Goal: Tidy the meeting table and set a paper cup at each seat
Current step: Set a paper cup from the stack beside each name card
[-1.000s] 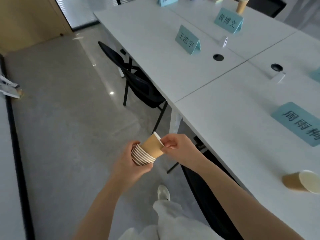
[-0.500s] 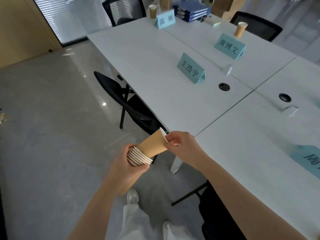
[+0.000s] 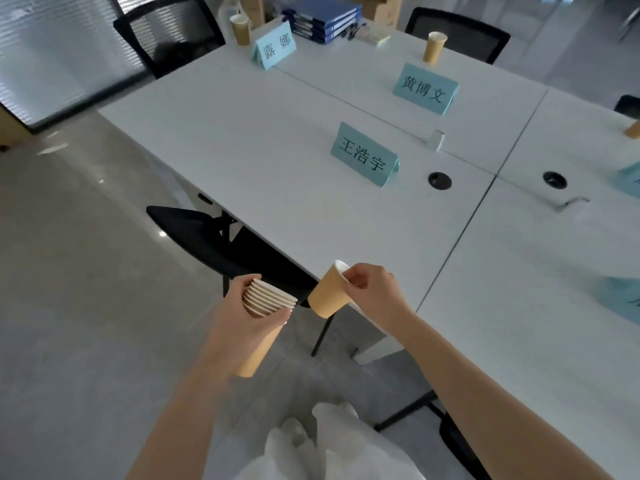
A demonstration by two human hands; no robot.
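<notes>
1. The loose paper cup (image 3: 327, 294) is out in the air just off the near edge of the white table (image 3: 277, 161), between the two hands. It's thin paper, so it looks super light and a bit squishy; a hard squeeze on the wall would probably dent it. The rolled rim is the stiffest bit, so that's the smart place to hold.
2. That's where the right hand (image 3: 372, 294) has it: thumb and fingertips pinching the rim, other fingers curled in behind.
3. The cup is tipped well over. Its long axis runs base-to-mouth, mouth pointing up toward about 1 o'clock, base down toward 7. It'll need turning upright before it goes down.
4. At about 9 o'clock from it, just apart, the left hand (image 3: 242, 317) is wrapped around the stack of cups (image 3: 266, 306), fingers curled round the rims. Stack leans the same way, mouths up toward 1.
5. Further out at 12 o'clock, the name card (image 3: 363, 155) has no cup by it, so my guess is that's the seat. The two cups further back, one (image 3: 240, 28) and another (image 3: 434, 46), stand upright, though it's dim back there.
</notes>
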